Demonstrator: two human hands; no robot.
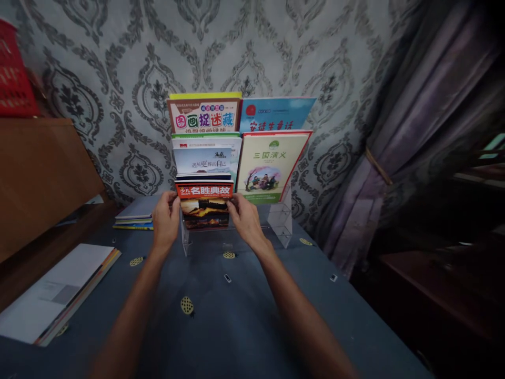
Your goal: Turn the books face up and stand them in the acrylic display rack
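A book with a red title band and a dark photo cover (205,210) stands in the front left row of a clear acrylic book rack (281,218). My left hand (165,217) grips its left edge and my right hand (245,217) its right edge, thumbs toward the front. Right behind it rises a pale blue-white book (203,159). In the back row stand a picture book with colourful lettering (205,115) and a blue book (278,113). A light green book with a red edge (272,167) fills the middle right slot.
A stack of books (59,289) lies at the left on the dark blue tablecloth (244,326). Behind it is a smaller book pile (134,213). A brown wooden box (43,173) with a red basket (16,73) stands far left. A tied purple curtain (366,158) hangs at the right.
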